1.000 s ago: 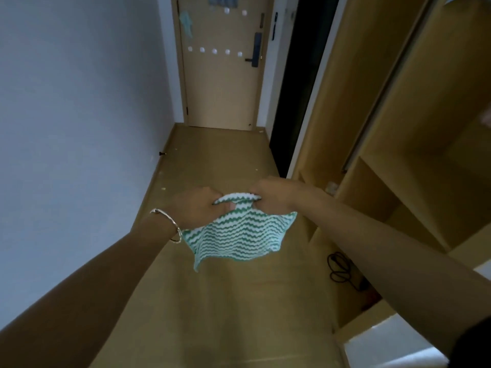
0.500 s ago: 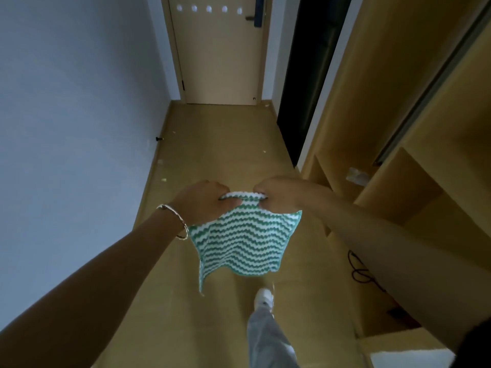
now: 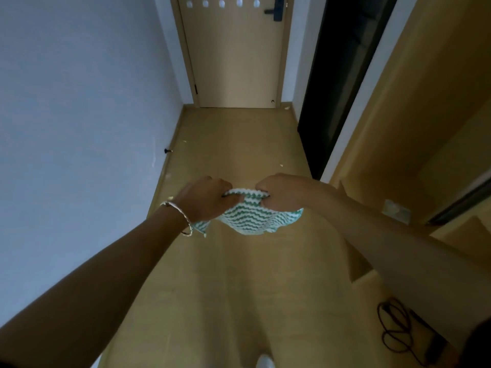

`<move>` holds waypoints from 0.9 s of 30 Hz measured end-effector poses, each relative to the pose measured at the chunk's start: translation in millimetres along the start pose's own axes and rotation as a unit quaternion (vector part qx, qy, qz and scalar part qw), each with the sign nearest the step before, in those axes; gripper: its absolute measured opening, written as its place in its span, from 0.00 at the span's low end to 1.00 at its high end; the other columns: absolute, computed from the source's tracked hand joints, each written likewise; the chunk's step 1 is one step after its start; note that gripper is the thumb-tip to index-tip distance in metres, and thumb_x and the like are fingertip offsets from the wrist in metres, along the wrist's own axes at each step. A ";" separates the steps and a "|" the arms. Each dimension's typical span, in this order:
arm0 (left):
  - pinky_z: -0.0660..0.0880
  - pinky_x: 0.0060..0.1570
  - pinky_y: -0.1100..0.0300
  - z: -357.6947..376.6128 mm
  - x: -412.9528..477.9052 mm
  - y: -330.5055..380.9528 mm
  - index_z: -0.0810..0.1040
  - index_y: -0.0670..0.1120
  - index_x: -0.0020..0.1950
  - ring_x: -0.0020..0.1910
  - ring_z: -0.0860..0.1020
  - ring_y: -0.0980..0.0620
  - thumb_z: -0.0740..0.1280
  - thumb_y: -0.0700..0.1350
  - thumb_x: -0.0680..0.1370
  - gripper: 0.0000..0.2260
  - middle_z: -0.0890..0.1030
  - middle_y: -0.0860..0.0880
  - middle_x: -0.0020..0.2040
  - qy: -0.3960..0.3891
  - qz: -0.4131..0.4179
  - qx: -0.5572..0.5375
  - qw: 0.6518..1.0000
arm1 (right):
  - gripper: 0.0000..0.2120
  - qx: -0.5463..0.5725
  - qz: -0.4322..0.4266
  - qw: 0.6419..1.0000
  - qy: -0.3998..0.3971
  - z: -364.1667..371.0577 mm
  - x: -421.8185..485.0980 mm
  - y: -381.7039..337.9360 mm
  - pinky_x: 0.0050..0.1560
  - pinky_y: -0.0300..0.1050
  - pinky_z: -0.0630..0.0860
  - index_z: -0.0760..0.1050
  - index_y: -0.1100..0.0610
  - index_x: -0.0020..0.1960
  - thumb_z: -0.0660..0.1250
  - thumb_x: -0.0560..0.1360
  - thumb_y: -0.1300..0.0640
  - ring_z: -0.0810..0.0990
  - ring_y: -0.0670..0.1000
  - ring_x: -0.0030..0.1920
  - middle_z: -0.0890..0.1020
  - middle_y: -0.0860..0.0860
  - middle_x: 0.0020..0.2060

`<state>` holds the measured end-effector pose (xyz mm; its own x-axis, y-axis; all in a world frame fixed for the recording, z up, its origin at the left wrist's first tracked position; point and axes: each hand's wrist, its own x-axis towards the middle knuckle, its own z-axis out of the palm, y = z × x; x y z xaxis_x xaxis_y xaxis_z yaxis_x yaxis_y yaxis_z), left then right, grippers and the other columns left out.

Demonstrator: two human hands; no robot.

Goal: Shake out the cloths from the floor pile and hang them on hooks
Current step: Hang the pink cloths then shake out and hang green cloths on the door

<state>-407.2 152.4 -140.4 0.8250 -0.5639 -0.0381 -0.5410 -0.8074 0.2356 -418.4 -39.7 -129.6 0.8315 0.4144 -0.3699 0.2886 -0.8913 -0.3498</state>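
The striped cloth (image 3: 247, 217), which hung flat below the grip a moment ago, now flares up under the knuckles, so I judge it mid-shake. The left hand (image 3: 204, 200) and right hand (image 3: 281, 192) each pinch its top edge, fingers curled tight. The hooks (image 3: 221, 3) lie well beyond the grip.

Both hands (image 3: 239, 199) grip striped cloth (image 3: 247, 216) (airborne).

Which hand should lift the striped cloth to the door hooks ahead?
Left, marginally: the left hand lines up below the white round door hooks; the right hand sits right of them. Both grip the green-and-white zigzag cloth.
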 end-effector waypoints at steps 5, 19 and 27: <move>0.67 0.35 0.59 -13.4 55.2 -48.5 0.74 0.44 0.38 0.35 0.74 0.49 0.57 0.59 0.79 0.20 0.72 0.51 0.31 0.011 -0.031 -0.015 0.999 | 0.09 -0.004 -0.018 1.000 -0.007 -39.2 68.9 14.2 0.44 0.48 0.73 0.73 0.58 0.42 0.61 0.78 0.55 0.79 0.58 0.49 0.80 0.59 0.46; 0.62 0.30 0.68 -99.9 290.7 -224.3 0.77 0.39 0.43 0.35 0.73 0.51 0.58 0.55 0.80 0.20 0.77 0.47 0.37 0.043 0.024 -0.021 0.999 | 0.10 0.010 0.009 1.000 0.024 -194.2 302.4 60.1 0.45 0.42 0.70 0.76 0.59 0.50 0.60 0.80 0.53 0.74 0.49 0.46 0.78 0.51 0.46; 0.63 0.29 0.66 -110.6 391.3 -274.9 0.73 0.45 0.36 0.30 0.71 0.55 0.58 0.55 0.80 0.19 0.72 0.52 0.30 0.024 0.037 -0.029 0.999 | 0.07 -0.017 0.008 0.999 0.026 -254.3 395.8 106.8 0.53 0.49 0.74 0.72 0.54 0.43 0.60 0.79 0.56 0.77 0.54 0.50 0.80 0.55 0.51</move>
<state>82.4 172.8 -112.7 0.7912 -0.6110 0.0273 -0.5907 -0.7520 0.2925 62.2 -17.7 -94.4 0.8596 0.3906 -0.3293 0.2902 -0.9038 -0.3144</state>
